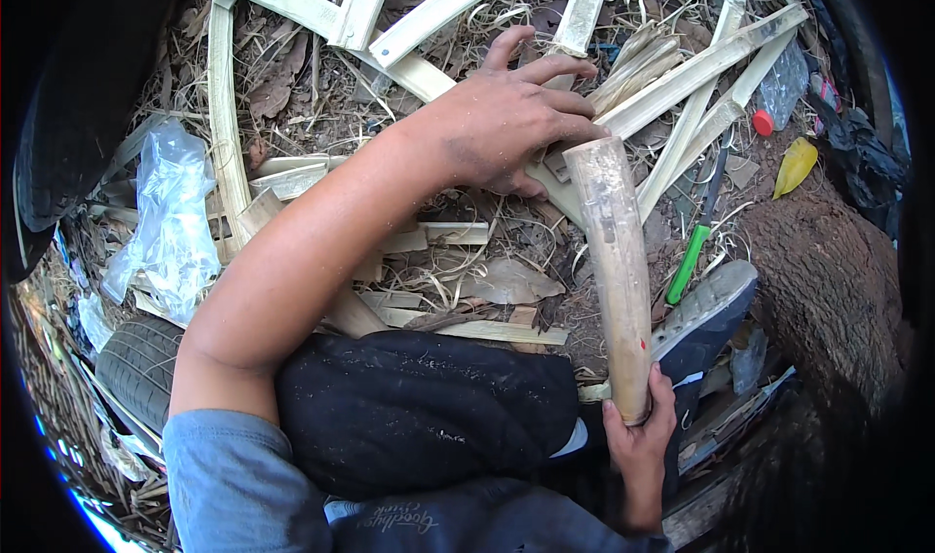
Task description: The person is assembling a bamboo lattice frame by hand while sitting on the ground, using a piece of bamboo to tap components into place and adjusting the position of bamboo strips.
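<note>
My left hand (521, 115) is over the crossed bamboo strips, its fingers spread and curved. Its thumb lies by a pale strip (557, 191), while the index fingertip is close to the top of a wooden club (616, 251). I cannot see whether anything small is under that hand. At the lower right my right hand (643, 431) is closed around the club's narrow bottom end. The club is thick, worn and pale brown, with a small red spot, and stands nearly upright in the picture. Nailed bamboo strips (443, 10) form a lattice beyond my left hand.
A green-handled knife (690, 266) lies right of the club, near my shoe (709, 305). A tree root (828, 261) rises at the right. Clear plastic (173, 222) and a tire (136, 368) are at the left. Bamboo offcuts (456, 234) and shavings litter the ground.
</note>
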